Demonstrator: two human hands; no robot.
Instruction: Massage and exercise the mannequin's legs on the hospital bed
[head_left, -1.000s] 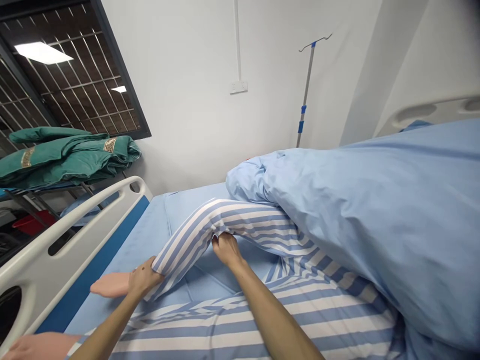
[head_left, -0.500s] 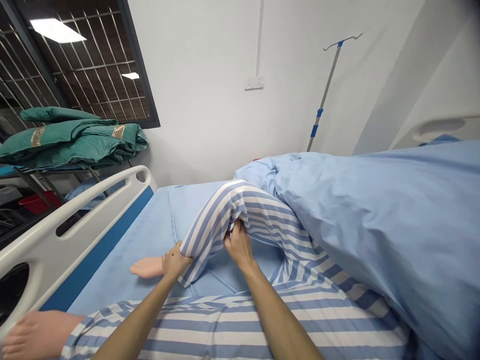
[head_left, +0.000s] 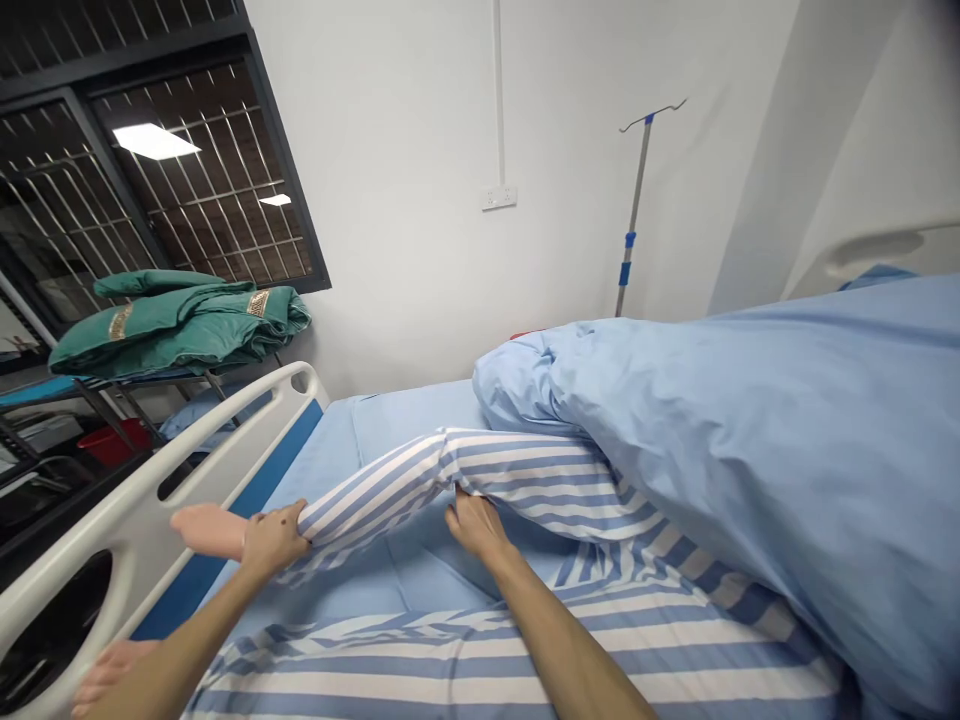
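The far leg (head_left: 529,475), in blue-and-white striped trousers, is slightly bent at the knee and raised a little off the bed sheet (head_left: 405,400). My left hand (head_left: 274,535) is wrapped around its ankle at the trouser cuff, with the bare foot (head_left: 208,530) sticking out to the left. My right hand (head_left: 478,525) is under the knee, its fingertips partly hidden by the fabric. The near leg (head_left: 420,665), in the same stripes, lies flat along the front, and its foot (head_left: 112,665) is partly behind my left forearm.
A blue quilt (head_left: 720,420) covers the right side. The white bed end board (head_left: 217,440) stands at left. Behind are an IV pole (head_left: 636,200), a wall socket (head_left: 499,198), a barred window (head_left: 217,190), and folded green bedding (head_left: 180,325) on a rack near a red bucket (head_left: 112,440).
The far leg has straightened: its knee has come down and its foot has moved left towards the end board. Both hands have gone along with it, still at the ankle and knee.
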